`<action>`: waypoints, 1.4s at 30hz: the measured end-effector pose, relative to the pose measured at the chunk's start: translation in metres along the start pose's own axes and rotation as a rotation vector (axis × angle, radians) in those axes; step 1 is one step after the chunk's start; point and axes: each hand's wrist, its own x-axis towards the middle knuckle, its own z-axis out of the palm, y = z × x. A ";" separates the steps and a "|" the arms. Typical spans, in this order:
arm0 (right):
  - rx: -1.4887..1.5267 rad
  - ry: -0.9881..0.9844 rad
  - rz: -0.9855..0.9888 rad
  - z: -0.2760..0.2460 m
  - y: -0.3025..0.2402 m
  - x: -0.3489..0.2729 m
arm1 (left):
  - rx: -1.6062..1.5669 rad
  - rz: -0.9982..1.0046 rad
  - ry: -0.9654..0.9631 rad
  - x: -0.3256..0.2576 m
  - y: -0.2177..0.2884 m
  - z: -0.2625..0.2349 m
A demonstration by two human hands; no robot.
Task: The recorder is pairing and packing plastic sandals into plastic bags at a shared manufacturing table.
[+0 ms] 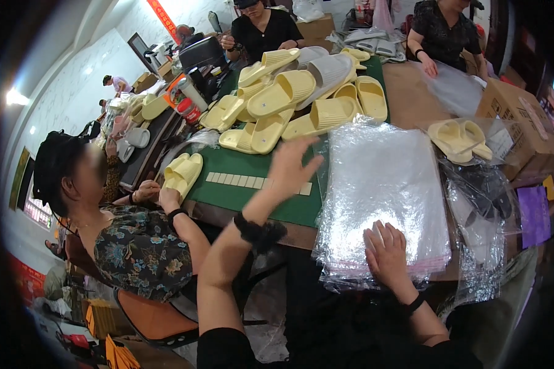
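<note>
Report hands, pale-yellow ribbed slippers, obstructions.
Left hand open, empty, near piled yellow slippers. Right hand on stacked clear plastic bags. Nothing visibly between left hand and slippers.

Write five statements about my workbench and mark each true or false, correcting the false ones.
1. The right hand rests on the stack of clear bags. True.
2. The left hand grips a slipper. False: it holds none, and its fingers are spread.
3. The row of pale squares lies on the green mat. True.
4. The heaped slippers are mostly black. False: they are mostly yellow, some grey.
5. A cardboard box stands right of the bags. True.
</note>
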 end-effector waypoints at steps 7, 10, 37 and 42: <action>-0.066 0.002 -0.007 0.015 0.001 -0.004 | 0.622 -0.495 0.150 0.060 -0.130 -0.015; -0.049 0.011 -0.002 0.018 0.005 -0.005 | 0.713 -0.636 0.155 0.075 -0.149 -0.008; 0.066 0.002 0.023 0.012 -0.002 -0.006 | -1.298 -0.271 0.803 0.037 0.091 0.007; 0.019 0.010 0.024 0.014 0.002 -0.007 | -1.317 -0.430 0.553 -0.025 0.166 0.019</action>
